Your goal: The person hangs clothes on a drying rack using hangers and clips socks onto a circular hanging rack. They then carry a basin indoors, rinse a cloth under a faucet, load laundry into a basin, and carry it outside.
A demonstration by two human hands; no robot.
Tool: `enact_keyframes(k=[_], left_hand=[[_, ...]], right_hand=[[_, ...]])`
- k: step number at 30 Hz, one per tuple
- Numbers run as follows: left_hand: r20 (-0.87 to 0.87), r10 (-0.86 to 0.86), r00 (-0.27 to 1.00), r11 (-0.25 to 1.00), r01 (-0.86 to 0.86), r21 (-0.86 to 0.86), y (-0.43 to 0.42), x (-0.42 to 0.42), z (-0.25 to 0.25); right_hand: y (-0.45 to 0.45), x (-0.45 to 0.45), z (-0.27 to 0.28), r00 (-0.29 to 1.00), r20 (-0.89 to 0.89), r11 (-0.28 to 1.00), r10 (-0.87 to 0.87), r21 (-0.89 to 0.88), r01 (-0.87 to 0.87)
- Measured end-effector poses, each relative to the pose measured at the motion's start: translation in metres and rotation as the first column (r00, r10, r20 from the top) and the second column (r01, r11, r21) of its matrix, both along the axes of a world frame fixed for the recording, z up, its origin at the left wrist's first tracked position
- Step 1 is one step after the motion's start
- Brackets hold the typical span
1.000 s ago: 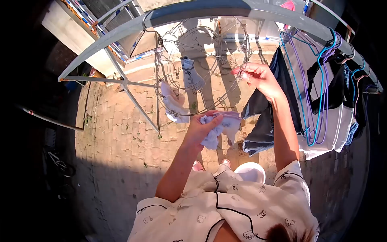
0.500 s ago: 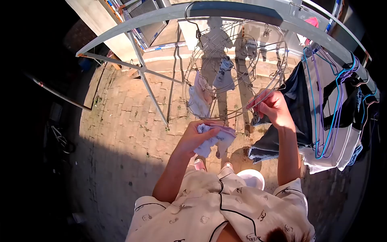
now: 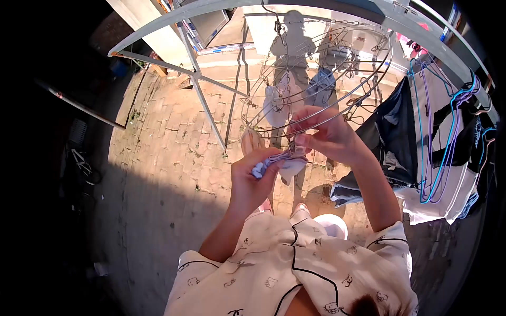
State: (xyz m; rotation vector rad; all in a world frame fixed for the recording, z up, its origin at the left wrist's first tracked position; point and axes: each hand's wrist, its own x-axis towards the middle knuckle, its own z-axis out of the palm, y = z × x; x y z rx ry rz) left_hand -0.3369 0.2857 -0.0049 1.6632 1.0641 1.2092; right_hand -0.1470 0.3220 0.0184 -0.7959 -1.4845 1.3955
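Note:
My left hand (image 3: 250,176) is closed around a small pale sock (image 3: 291,167) with a lavender-grey bunched edge. Right beside it, my right hand (image 3: 332,139) pinches a small metal clip (image 3: 291,145) at the near rim of a round wire sock hanger (image 3: 316,131). The clip meets the top edge of the sock; whether it grips the cloth I cannot tell. From the hanger dangle a white sock (image 3: 275,108), a blue-grey sock (image 3: 322,87) and a beige piece (image 3: 252,140) just past my left hand.
A curved metal rail (image 3: 211,16) of a drying rack carries the hanger. On the right hang dark trousers (image 3: 392,126), blue and purple hangers (image 3: 429,195) and white clothes (image 3: 432,210). A white bucket (image 3: 340,224) stands by my feet on brick paving (image 3: 163,142).
My right hand has moved left along the hanger rim to meet my left hand. The sock has come up to the clip, and the hanger has turned and tilted.

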Motion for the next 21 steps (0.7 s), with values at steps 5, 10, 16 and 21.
enact_keyframes(k=[5, 10, 16, 21], left_hand=[[-0.025, 0.107, 0.994, 0.994, -0.106, 0.026, 0.005, -0.017, -0.001], [0.028, 0.127, 0.991, 0.991, -0.126, -0.038, 0.005, -0.031, 0.004], [0.016, 0.158, 0.987, 0.984, -0.158, 0.087, 0.008, -0.031, -0.001], [0.065, 0.175, 0.982, 0.985, -0.174, -0.013, 0.007, -0.027, 0.010]], right_hand=[[0.013, -0.023, -0.009, 0.979, -0.168, 0.993, 0.114, 0.048, -0.108], [0.020, -0.034, -0.005, 0.985, -0.134, 0.989, 0.112, 0.111, -0.097], [0.019, -0.042, -0.010, 0.980, -0.200, 0.993, 0.015, 0.121, 0.010], [0.019, -0.036, -0.004, 0.988, -0.149, 0.989, 0.033, 0.148, -0.011]])
